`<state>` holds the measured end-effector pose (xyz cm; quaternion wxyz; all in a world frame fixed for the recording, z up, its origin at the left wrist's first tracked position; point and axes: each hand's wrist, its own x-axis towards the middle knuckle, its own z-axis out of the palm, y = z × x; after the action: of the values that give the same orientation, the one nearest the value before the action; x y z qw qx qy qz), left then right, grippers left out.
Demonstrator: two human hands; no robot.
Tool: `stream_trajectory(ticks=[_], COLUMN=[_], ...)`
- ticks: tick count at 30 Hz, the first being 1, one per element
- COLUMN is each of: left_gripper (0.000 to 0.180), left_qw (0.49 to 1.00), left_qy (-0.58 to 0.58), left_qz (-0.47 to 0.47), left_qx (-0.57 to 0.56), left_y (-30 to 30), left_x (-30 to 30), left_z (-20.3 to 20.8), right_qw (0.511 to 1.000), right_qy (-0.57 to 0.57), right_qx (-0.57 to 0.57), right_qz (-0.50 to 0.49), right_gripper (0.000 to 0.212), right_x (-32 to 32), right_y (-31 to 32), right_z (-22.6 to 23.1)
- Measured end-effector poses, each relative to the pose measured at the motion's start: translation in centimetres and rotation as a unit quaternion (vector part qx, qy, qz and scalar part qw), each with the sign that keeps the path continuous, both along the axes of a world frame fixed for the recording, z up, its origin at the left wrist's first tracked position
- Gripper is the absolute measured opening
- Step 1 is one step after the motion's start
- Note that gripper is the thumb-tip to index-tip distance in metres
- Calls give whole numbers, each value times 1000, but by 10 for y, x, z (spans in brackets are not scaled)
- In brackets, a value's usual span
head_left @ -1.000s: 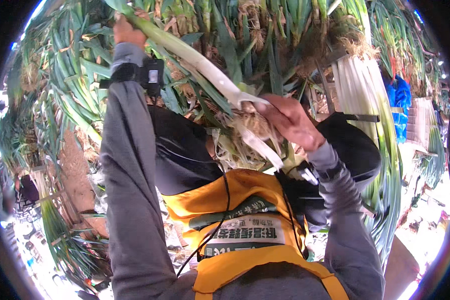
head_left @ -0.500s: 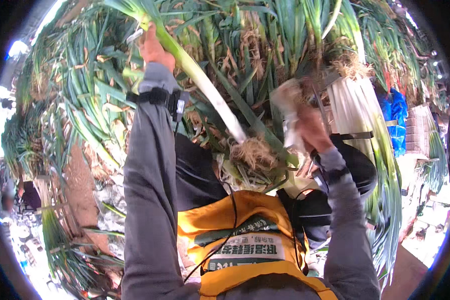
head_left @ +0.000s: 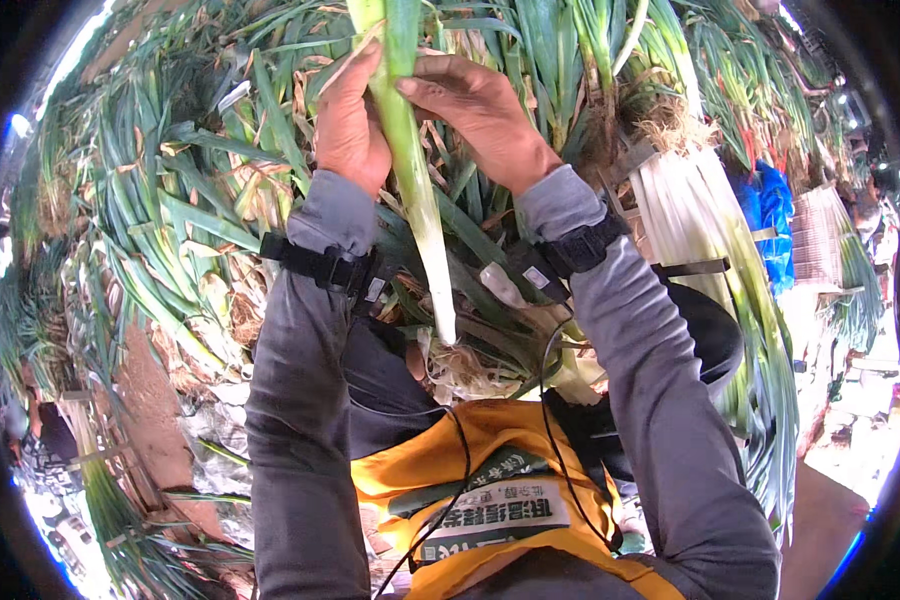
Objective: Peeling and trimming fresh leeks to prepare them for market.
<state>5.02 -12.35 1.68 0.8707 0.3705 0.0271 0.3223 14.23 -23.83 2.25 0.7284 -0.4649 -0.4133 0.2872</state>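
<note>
One leek hangs in front of me, its green leaves toward the top edge and its white end pointing down at my lap. My left hand wraps round the upper stalk from the left. From the right, my right hand meets the same stalk, thumb and fingers closed at the base of the leaves. Below the white tip lie pale peelings and roots; I cannot tell whether any root still joins the leek.
Leeks with dry leaves cover the ground ahead and left. At right a bundle of white-stemmed leeks rests in a rack with a dark strap. Behind it are a blue plastic sheet and another bundle. An orange apron covers my lap.
My right hand has moved up and left from beside the rack to the leek. The leek has swung more upright, and its white end, rooty before, now shows a bare tip.
</note>
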Motion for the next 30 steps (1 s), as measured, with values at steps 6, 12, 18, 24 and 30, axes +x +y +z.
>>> stream_trajectory(ticks=[6,12,18,24,30], left_gripper=[34,33,16,27,36], left_qw=[1000,999,996,978,998], left_qy=[-2,6,28,21,21], left_qz=[-18,29,90,192,-57], left_qx=[-25,-12,-1,82,-12], left_y=[-22,-27,-14,-6,13], left_x=[-4,4,12,5,-5], left_z=[-4,1,-8,-12,-1], right_qw=[997,998,944,990,998], right_qy=[51,4,-286,-109,70], right_qx=[-38,-45,-101,29,4], right_qz=[45,32,-130,-83,3], right_gripper=[33,30,29,18,22], right_x=[8,11,4,-31,22], right_y=[-13,-18,-16,-15,-20], right_z=[5,14,23,-2,-32])
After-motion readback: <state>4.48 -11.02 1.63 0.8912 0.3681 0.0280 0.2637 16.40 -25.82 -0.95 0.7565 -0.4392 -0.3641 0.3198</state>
